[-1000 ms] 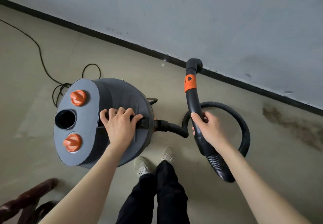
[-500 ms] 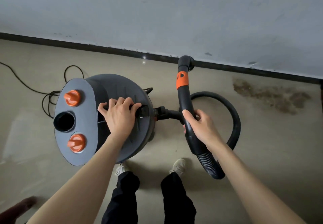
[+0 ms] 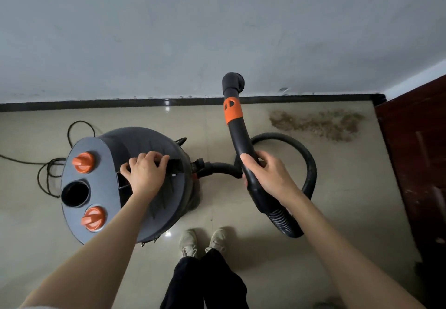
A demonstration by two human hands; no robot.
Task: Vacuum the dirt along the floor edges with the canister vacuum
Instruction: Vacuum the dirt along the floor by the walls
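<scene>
Beige floor (image 3: pixel 241 224), dirt (image 3: pixel 313 122) beside dark door (image 3: pixel 417 164), cord (image 3: pixel 48 171) left

A dark reddish-brown wooden door (image 3: pixel 417 164) stands at the right end of the grey plaster wall (image 3: pixel 169 31), meeting its black baseboard strip (image 3: pixel 96 104)

A dark grey canister (image 3: pixel 144 164) with two orange knobs stands on the floor near the wall. Its black hose (image 3: pixel 304 161) loops to a curved wand (image 3: pixel 237 137) with an orange collar. Brown dirt (image 3: pixel 316 122) lies along the baseboard.
</scene>
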